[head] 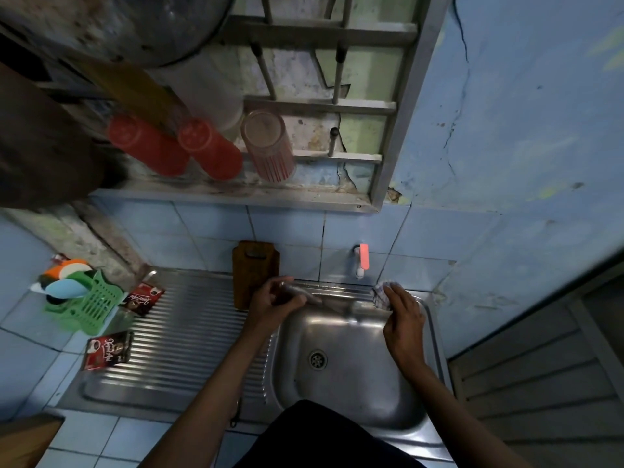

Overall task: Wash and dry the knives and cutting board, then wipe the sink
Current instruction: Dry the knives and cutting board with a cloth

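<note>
Sink (pixel 344 373), stainless, sits in the counter (pixel 141 437) under the tap (pixel 360 261). We see the right hand (pixel 401 319) flat, fingers straight, pressing a checked cloth (pixel 382 293) on the sink's back rim. The left hand (pixel 273 302) curls around a blurred knife (pixel 304 293). The cutting board (pixel 255 271) leans against the wall tiles.

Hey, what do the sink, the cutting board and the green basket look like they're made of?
Sink: looks like stainless steel with a brushed, shiny finish; it shows grey reflections and a ribbed metal drainboard. Cutting board: probably wood, dark brown and matte, with a handle slot at the top. Green basket: likely plastic, a uniform bright green with a moulded lattice of slots.
</note>
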